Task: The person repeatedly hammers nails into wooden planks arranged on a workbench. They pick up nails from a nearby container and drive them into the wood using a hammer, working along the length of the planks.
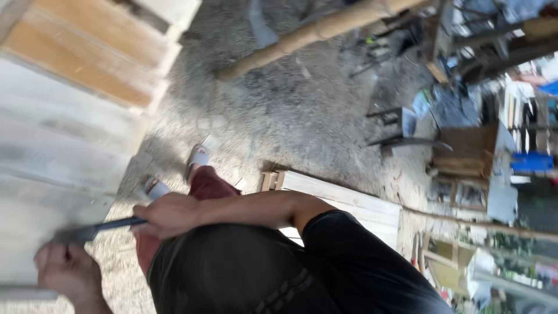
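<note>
Head view: right hand (pixel 168 214) gripping tool handle (pixel 113 224).

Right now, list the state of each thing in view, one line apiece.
Blue-handled tool: held level in both hands, head against the pale boards.
Right hand: closed on the tool's handle.
Left hand: closed at the tool's head end.
Pale boards: stacked beside the hands, blurred.
Plank stack: lying flat on the ground.
Bamboo pole: lying slanted across the ground.

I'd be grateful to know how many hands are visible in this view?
2. The right hand grips a dark blue tool handle near centre-left; the left hand sits at the lower left against the pale board. Others may be hidden.
</note>
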